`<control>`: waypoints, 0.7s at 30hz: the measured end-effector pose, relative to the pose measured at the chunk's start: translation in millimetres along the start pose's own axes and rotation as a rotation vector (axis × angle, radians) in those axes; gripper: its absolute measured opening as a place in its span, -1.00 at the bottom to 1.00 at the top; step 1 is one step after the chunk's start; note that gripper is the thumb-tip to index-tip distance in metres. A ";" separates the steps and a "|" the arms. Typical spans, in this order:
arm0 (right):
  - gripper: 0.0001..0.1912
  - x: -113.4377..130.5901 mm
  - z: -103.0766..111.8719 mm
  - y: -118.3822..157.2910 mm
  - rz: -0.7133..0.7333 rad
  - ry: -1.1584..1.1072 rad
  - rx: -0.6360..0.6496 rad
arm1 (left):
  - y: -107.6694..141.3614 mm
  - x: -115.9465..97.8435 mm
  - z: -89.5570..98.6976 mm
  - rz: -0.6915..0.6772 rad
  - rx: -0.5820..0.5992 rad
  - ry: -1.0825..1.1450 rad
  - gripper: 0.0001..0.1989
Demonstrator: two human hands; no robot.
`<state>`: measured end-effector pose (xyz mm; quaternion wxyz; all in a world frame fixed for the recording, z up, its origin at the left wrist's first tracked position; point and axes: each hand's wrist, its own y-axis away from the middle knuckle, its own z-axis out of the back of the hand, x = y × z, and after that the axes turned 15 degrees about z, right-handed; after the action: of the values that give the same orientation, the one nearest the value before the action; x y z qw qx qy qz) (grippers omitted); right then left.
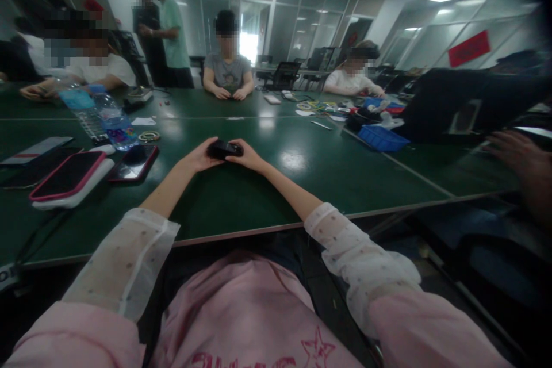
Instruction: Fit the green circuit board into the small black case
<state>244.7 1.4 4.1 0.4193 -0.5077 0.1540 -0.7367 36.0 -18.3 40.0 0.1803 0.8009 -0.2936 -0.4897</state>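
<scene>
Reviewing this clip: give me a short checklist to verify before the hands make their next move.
1. Left hand on the black object: ok, holding its left end.
2. Right hand on it: ok, at the right end.
3. Red-edged phone apart from the left forearm: ok, lying to its left.
4. Blue tray apart from the right hand: ok, well off to the right.
5. Black object's underside touching the table: cannot tell.

At centre, the black object's (224, 150) ends are hidden by fingers (238, 158); far right, another person's hand (520, 155) is blurred.
</scene>
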 end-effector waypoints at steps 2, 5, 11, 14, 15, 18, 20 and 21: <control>-0.28 -2.2 -0.3 0.9 -0.009 0.021 0.017 | -0.7 0.2 0.2 0.005 0.006 -0.017 -0.59; -0.30 -4.2 -0.7 1.7 -0.021 0.035 0.019 | -1.1 0.3 0.8 0.007 0.009 -0.009 -0.57; -0.33 -4.2 -1.6 2.4 -0.023 0.034 0.013 | 0.8 0.5 0.4 0.032 0.010 0.028 -0.55; -0.32 -5.0 -1.4 2.7 -0.026 0.040 0.014 | 2.5 1.3 -0.8 0.035 0.029 0.042 -0.54; -0.32 -5.5 -1.3 2.8 -0.029 0.039 0.012 | 3.0 1.4 -1.0 0.036 0.032 0.044 -0.53; -0.32 -7.5 -1.6 2.9 -0.037 0.033 0.004 | 3.3 1.3 -0.6 0.043 0.033 0.044 -0.49; -0.31 -8.5 -2.0 3.0 -0.037 0.022 -0.003 | 2.4 0.8 0.4 0.050 0.033 0.039 -0.49; -0.31 -8.8 -2.3 3.1 -0.037 0.016 -0.007 | 1.8 0.6 1.0 0.051 0.034 0.037 -0.49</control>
<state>245.3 5.9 -4.4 0.4028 -0.5061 0.1506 -0.7476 34.8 -20.0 40.2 0.1844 0.8049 -0.3191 -0.4650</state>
